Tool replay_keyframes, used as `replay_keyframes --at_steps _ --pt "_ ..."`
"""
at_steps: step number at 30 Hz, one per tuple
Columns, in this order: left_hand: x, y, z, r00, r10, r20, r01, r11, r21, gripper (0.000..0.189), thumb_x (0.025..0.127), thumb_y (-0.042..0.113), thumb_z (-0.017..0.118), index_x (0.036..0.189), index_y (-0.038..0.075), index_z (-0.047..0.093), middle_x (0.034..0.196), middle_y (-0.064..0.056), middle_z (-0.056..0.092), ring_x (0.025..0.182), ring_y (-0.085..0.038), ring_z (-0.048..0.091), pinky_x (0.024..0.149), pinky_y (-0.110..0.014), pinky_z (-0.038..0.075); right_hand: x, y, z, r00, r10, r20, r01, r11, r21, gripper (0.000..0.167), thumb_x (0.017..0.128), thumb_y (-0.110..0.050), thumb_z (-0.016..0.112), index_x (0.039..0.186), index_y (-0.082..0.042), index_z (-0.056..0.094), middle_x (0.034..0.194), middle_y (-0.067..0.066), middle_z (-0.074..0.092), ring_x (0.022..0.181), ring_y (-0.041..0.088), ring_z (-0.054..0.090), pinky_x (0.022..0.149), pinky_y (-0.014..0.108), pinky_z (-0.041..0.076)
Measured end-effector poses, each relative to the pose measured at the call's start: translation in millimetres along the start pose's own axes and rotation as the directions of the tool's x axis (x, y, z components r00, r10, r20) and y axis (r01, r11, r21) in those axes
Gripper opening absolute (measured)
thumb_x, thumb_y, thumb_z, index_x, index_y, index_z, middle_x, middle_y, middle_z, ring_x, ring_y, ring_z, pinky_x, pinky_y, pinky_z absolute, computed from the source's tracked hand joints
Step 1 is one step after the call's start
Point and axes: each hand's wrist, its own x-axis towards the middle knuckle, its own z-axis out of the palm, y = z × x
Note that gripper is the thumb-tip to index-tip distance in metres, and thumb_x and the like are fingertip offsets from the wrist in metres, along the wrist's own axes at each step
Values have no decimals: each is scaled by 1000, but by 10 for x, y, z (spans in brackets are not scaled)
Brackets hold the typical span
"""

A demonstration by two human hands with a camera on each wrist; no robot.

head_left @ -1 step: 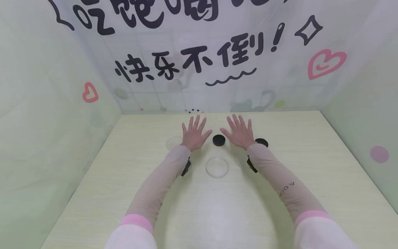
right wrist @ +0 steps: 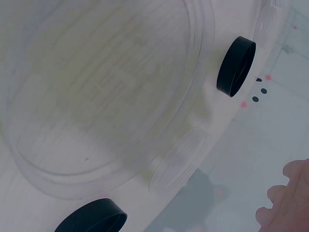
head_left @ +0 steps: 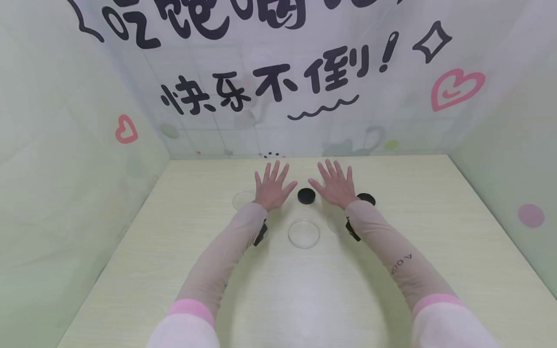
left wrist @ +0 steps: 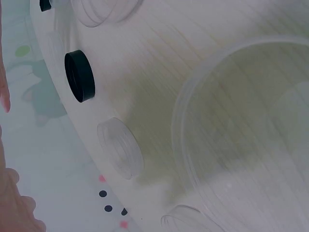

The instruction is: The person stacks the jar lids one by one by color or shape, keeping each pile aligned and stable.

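Observation:
Both hands are over the far part of the table with fingers straight and spread, neither holding anything. My left hand (head_left: pixel 271 192) lies between a clear round dish (head_left: pixel 237 200) on its left and a black round cap (head_left: pixel 306 196) on its right. On the other side of that cap is my right hand (head_left: pixel 336 188), thumb toward it. A second black cap (head_left: pixel 368 199) is partly hidden behind the right wrist. Nearer the body, between the forearms, sits another clear shallow dish (head_left: pixel 304 235). It fills much of both wrist views, where its rim (left wrist: pixel 179 121) looks close.
Further small clear dishes show in the left wrist view (left wrist: pixel 120 149) and the right wrist view (right wrist: pixel 181 160). The pale wooden table (head_left: pixel 296 299) meets a printed back curtain (head_left: pixel 243 135) just past the fingertips, with plain curtains at both sides.

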Motion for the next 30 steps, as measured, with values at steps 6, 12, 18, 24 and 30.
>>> replay_keyframes --at_steps 6,12,18,24,30 --pt "-17 11 -17 1000 -2 3 2 1000 3 64 90 58 20 143 26 5 148 -2 -4 131 -21 -16 101 -55 -9 -7 4 -7 1000 -4 -1 4 1000 -5 76 86 -64 19 143 -15 10 148 11 4 133 31 -3 99 54 -14" --pt "-32 2 -56 1000 5 -3 -5 1000 -2 64 90 58 22 143 26 5 148 -3 -3 131 -22 -16 100 -56 -7 -16 -5 -26 1000 -3 4 3 1000 -3 76 86 -64 20 143 -16 10 148 9 3 133 29 -4 99 54 -14" --pt "-35 -42 -75 999 21 -29 -21 1000 8 65 89 58 23 143 26 5 148 -4 0 132 -23 -14 100 -57 -6 -20 0 -34 1000 -10 -4 10 1000 -12 76 85 -66 17 143 -16 10 148 9 4 133 28 -7 100 54 -12" --pt "-52 -66 -117 999 35 -18 -35 999 1 65 90 58 23 143 26 4 148 -1 -6 131 -22 -16 100 -57 -8 -53 34 -48 1000 -6 -3 6 1000 25 77 86 -64 19 143 -14 10 148 9 3 133 27 -8 99 53 -14" --pt "-75 -60 -142 999 46 1 -46 999 -12 65 90 57 24 143 26 3 147 0 -8 130 -21 -19 99 -57 -10 -103 104 -81 1000 -22 -9 23 999 47 74 88 -60 24 143 -13 9 148 10 3 133 28 -6 100 54 -12"
